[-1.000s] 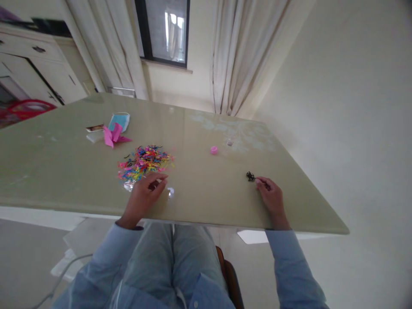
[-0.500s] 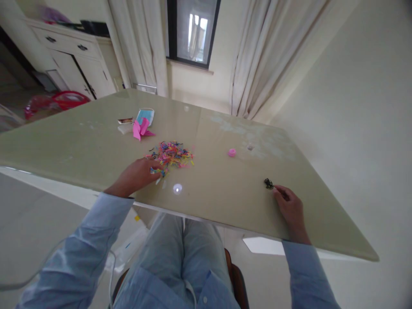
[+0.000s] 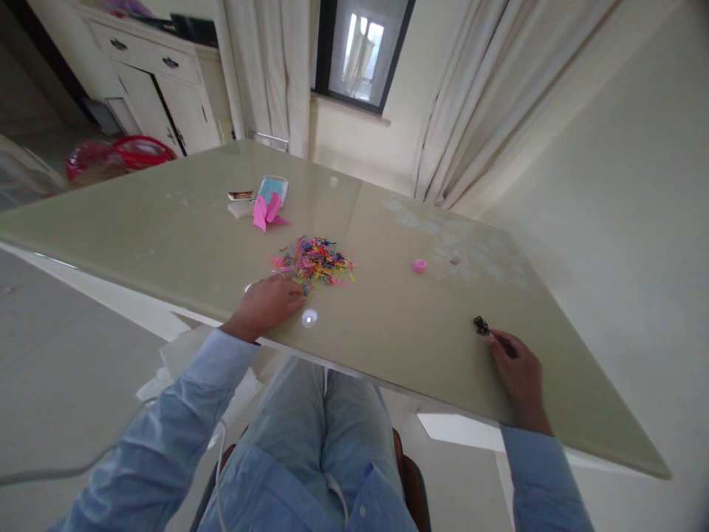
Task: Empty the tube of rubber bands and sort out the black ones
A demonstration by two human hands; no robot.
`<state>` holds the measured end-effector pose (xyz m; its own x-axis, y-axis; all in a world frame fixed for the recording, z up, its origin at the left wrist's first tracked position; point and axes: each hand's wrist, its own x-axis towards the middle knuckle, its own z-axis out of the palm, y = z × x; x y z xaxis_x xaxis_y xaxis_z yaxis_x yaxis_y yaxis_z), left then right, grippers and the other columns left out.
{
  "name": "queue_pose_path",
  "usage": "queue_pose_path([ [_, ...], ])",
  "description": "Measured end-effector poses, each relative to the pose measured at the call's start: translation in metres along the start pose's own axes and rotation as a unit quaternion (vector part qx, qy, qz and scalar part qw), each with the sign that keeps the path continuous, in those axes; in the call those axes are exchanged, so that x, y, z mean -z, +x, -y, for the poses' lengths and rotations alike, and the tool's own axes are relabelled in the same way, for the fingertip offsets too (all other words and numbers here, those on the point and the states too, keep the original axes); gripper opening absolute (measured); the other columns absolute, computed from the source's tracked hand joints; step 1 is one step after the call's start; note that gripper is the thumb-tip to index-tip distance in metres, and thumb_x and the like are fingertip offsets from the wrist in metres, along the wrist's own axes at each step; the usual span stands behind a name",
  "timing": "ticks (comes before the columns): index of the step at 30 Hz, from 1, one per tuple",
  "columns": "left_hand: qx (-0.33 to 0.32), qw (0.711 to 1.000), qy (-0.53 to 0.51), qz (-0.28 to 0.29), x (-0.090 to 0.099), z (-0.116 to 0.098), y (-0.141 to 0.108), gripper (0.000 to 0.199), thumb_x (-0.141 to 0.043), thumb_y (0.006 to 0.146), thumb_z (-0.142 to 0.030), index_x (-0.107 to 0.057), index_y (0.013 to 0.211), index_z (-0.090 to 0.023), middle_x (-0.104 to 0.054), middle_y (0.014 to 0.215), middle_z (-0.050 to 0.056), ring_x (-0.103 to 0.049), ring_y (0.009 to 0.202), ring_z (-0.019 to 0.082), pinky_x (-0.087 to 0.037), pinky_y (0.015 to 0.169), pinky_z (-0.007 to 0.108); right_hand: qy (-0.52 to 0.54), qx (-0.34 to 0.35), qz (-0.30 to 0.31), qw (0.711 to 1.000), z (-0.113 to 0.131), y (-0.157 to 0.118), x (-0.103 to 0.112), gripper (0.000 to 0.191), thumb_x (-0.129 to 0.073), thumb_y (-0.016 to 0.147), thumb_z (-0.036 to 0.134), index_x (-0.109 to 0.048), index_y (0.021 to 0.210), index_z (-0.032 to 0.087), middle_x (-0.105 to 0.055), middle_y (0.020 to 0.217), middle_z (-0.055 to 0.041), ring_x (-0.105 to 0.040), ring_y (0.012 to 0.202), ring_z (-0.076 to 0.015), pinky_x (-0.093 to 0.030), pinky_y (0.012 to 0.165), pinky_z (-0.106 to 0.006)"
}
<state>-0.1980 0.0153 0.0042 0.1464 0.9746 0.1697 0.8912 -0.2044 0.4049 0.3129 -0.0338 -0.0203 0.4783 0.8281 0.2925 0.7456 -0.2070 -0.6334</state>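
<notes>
A loose pile of small multicoloured bands [image 3: 318, 260] lies on the pale green table. At the pile's near left edge rests my left hand [image 3: 272, 301], its fingers bent and drawn together; what they hold, if anything, is too small to tell. Far to the right, my right hand [image 3: 516, 366] pinches at the edge of a small black bundle [image 3: 481, 325] on the tabletop. Between the hands, further back, sits a small pink round object [image 3: 419, 266].
Behind the pile lie pink folded paper [image 3: 266, 212], a blue face mask [image 3: 273, 190] and a small dark-and-white packet [image 3: 240, 196]. The table's near edge [image 3: 354, 375] runs just above my lap. A small clear piece [image 3: 454, 260] lies at the right.
The view has shifted, so the table items appear further right. My left hand's fingers have closed together at the pile's near edge. My right hand stays at the black bundle.
</notes>
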Motion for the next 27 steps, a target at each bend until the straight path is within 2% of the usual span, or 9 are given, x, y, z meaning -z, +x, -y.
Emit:
queue_pose_path([
  [6,-0.020,0.998,0.055,0.018,-0.002,-0.002,-0.001,0.029,-0.050,0.091,-0.033,-0.078,0.092,-0.022,-0.071,0.111,0.010,-0.067,0.099,0.026,-0.051,0.082,0.034,-0.018,-0.006,0.003,1.000,0.005,-0.002,0.001,0.056,-0.059,0.068,0.057,-0.077,0.098,0.014,-0.077,0.090,-0.0154,-0.069,0.079,-0.0296,-0.054,0.079,-0.043],
  [11,-0.049,0.995,0.072,0.050,-0.001,-0.004,0.000,0.033,-0.047,0.094,-0.036,-0.077,0.094,-0.023,-0.069,0.108,0.011,-0.065,0.101,0.027,-0.051,0.080,0.035,-0.020,0.003,-0.002,1.000,0.003,-0.002,0.001,0.055,-0.059,0.067,0.058,-0.077,0.096,0.015,-0.077,0.090,-0.0154,-0.068,0.079,-0.0298,-0.053,0.078,-0.043],
  [15,-0.056,0.990,0.117,0.060,-0.002,-0.007,0.003,0.037,-0.042,0.096,-0.032,-0.075,0.090,-0.019,-0.067,0.106,0.013,-0.065,0.099,0.028,-0.051,0.079,0.036,-0.027,-0.002,0.001,1.000,0.003,-0.002,0.001,0.053,-0.058,0.068,0.056,-0.076,0.096,0.015,-0.077,0.090,-0.0153,-0.068,0.078,-0.0294,-0.053,0.078,-0.042],
  [18,-0.057,0.993,0.099,0.036,-0.006,-0.004,0.007,0.036,-0.039,0.098,-0.031,-0.072,0.093,-0.017,-0.066,0.109,0.013,-0.064,0.097,0.025,-0.051,0.082,0.034,-0.026,-0.001,0.000,1.000,0.003,-0.002,0.000,0.054,-0.058,0.067,0.056,-0.076,0.096,0.014,-0.077,0.091,-0.0163,-0.068,0.078,-0.0290,-0.053,0.079,-0.042],
  [22,-0.061,0.997,0.031,-0.035,-0.005,-0.003,0.006,0.032,-0.040,0.099,-0.031,-0.069,0.098,-0.016,-0.065,0.106,0.012,-0.063,0.097,0.023,-0.051,0.088,0.034,-0.017,0.015,-0.005,1.000,0.000,-0.002,-0.001,0.052,-0.059,0.069,0.056,-0.076,0.095,0.014,-0.077,0.090,-0.0156,-0.067,0.078,-0.0281,-0.053,0.077,-0.041],
  [27,0.020,0.994,0.054,-0.088,0.004,-0.014,-0.005,0.031,-0.038,0.101,-0.026,-0.068,0.104,-0.018,-0.063,0.115,0.012,-0.066,0.097,0.023,-0.051,0.081,0.031,-0.020,0.021,-0.007,1.000,-0.003,-0.001,-0.001,0.050,-0.059,0.071,0.054,-0.076,0.097,0.015,-0.077,0.088,-0.0137,-0.067,0.076,-0.0272,-0.053,0.075,-0.040],
])
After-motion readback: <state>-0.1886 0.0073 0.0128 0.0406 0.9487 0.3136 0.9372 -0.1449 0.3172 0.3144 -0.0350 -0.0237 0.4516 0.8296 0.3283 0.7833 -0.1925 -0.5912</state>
